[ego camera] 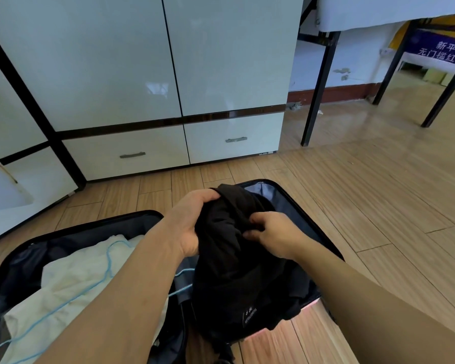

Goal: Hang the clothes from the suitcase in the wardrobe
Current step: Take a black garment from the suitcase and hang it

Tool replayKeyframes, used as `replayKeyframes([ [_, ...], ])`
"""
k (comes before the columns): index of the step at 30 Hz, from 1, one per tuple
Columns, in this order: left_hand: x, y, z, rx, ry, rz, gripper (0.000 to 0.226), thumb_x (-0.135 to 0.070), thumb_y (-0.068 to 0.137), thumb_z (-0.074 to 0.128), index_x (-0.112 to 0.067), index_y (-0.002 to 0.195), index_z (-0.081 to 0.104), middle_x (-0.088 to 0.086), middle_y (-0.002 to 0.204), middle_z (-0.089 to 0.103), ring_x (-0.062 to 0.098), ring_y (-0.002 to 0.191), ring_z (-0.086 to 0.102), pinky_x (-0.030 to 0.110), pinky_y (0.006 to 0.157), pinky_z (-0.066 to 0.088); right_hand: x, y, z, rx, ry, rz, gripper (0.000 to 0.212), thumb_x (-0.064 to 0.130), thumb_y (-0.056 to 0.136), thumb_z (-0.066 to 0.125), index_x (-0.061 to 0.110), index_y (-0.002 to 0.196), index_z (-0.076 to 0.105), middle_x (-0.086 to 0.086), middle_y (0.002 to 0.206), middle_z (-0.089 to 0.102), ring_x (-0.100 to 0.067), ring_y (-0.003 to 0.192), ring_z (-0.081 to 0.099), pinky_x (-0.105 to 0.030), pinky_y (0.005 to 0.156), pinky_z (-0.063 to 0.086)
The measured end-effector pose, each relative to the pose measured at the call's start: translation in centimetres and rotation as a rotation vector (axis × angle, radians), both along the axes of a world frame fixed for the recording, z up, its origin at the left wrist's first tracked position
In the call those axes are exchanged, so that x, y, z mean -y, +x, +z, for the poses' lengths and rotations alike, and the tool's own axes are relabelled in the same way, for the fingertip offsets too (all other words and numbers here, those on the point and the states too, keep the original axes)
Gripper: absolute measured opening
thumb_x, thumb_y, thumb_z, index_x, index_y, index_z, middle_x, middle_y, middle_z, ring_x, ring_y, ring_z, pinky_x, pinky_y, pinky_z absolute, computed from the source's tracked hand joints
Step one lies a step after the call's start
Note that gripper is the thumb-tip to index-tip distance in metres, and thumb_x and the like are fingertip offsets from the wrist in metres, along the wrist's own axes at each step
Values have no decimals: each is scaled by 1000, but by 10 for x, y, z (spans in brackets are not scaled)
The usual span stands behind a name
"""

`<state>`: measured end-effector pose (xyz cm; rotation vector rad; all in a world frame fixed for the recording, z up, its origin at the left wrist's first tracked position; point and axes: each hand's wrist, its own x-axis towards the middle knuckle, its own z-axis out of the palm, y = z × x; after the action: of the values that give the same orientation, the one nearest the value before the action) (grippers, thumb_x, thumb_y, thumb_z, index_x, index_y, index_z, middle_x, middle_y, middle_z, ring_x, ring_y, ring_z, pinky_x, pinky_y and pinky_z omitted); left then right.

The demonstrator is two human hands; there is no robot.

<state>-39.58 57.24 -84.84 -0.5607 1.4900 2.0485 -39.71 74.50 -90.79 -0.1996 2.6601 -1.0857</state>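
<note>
I have the black garment (229,248) bunched up over the right half of the suitcase (294,206), lifted partly clear while its lower folds trail down toward the near edge. My left hand (192,222) curls around the fabric at the top left, thumb over the crown of the bundle; my right hand (271,232) pinches a fold on the other side, fingers bent into the cloth. To do this well I judge I should find the collar or shoulders before lifting further, so it hangs straight instead of twisted. The white cloth (71,274) and blue cord (108,261) lie in the left half; I should lift straight up so nothing snags. The wardrobe (168,61) stands beyond the far edge, its 2 doors closed, so 1 hand must free up.
</note>
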Motion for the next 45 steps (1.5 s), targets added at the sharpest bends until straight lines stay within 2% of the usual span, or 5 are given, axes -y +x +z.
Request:
replayKeyframes([
  [7, 5, -8, -21, -615, -1054, 43, 63, -44, 75, 77, -23, 128, 49, -1, 123, 51, 16, 110, 54, 35, 93, 49, -15, -17, 42, 316, -833, -734, 18, 16, 100, 43, 11, 112, 54, -8, 104, 61, -20, 87, 58, -30, 62, 47],
  [14, -25, -4, -37, -711, -1082, -382, 59, -34, 76, 75, -22, 129, 53, -2, 123, 57, 19, 110, 56, 27, 85, 46, 7, -10, 94, 343, -1085, -632, 25, 13, 98, 49, 1, 117, 59, -14, 108, 66, -25, 93, 63, -34, 71, 54],
  [27, -8, -16, -9, 9, 333, 284, 37, -18, 104, 31, -2, 136, 42, 18, 133, 55, 37, 125, 50, 61, 104, 33, -23, -8, 55, -265, -538, -736, 11, 23, 84, 68, 21, 86, 57, 6, 80, 61, -9, 72, 56, -21, 60, 43],
  [35, -16, -12, 5, -141, 373, 156, 39, -29, 100, 39, -5, 122, 60, 20, 112, 67, 35, 101, 64, 49, 86, 53, -15, -10, 46, 0, -208, 212, 67, 23, 72, 82, 34, 129, 48, 18, 120, 59, 4, 109, 55, -11, 91, 43],
  [45, -10, -11, -3, -365, 237, 122, 77, -25, 71, 76, -5, 138, 45, 17, 128, 60, 28, 112, 62, 40, 92, 54, -13, -6, 14, 184, -445, -203, 16, 17, 82, 71, 16, 97, 70, -1, 94, 73, -18, 90, 69, -32, 83, 55],
])
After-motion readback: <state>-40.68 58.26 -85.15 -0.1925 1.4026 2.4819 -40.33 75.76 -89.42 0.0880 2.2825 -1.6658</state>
